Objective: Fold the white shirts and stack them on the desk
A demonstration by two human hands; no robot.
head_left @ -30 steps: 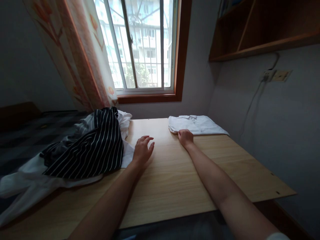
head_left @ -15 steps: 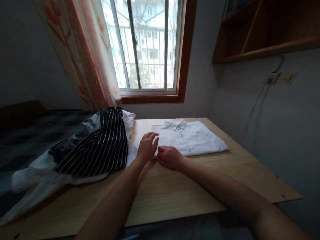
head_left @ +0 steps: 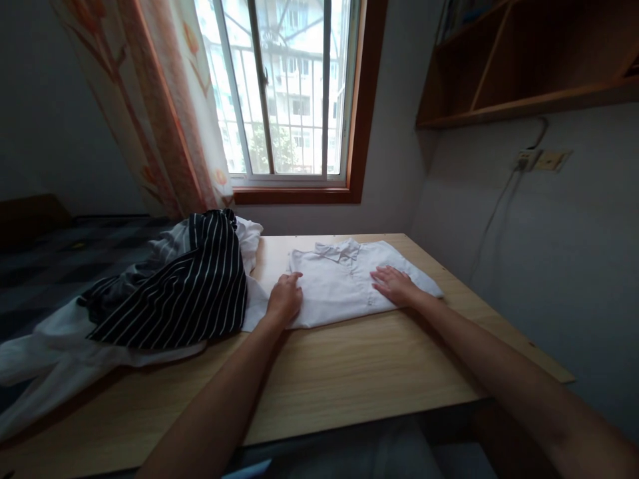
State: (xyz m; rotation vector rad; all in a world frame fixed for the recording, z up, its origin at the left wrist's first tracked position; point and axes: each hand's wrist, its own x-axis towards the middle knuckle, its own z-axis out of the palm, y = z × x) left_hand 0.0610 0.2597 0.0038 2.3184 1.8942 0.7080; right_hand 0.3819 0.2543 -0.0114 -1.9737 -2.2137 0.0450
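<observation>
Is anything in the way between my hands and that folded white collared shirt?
Nothing visible is: your right hand rests on the folded white collared shirt, and your left hand is at its left edge. The black cloth with white stripes lies left of your left hand, not between.

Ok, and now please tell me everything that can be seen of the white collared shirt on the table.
The white shirt looks like thin woven cloth, slightly wrinkled. It lies flat on the wooden table, folded into a rough rectangle, with no sleeves showing. Its pointed collar is on the far side, towards the window. The left hand is at its left edge; the right hand rests spread on its right part. A small mark near the front edge is too small to read.
</observation>
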